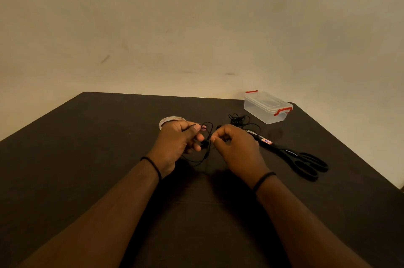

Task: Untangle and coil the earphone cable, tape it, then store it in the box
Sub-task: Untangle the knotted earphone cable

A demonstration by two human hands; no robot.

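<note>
Both hands are raised just above the table, close together at the centre; the left hand has its thumb and forefinger closed on a strand of the earphone cable, the remaining fingers curled loosely under; the right hand is likewise pinched shut on the cable at its thumb tip, the other fingers folded in. Between the two pinches the cable forms a small loop above and hangs in a slack bight below, reaching down towards the table; a dark lump, probably an earbud or inline part, sits between the hands, but its identity cannot be told.

The governing relation: the unworked remainder of the cable lies as a tangled heap beyond and to the right of the right hand, between it and the box; a strand appears to run from the heap back to the right hand, so the cable's long axis lies roughly from near-left to far-right; the right hand is plainly the nearer to the heap. Judgement: the untangling is at an early stage, and the next draw should feed slack from the heap side.

The box stands at the far right of the table, lid seemingly on; the tape roll lies just behind the left hand; the scissors lie to the right, blades pointing towards the hands.
</note>
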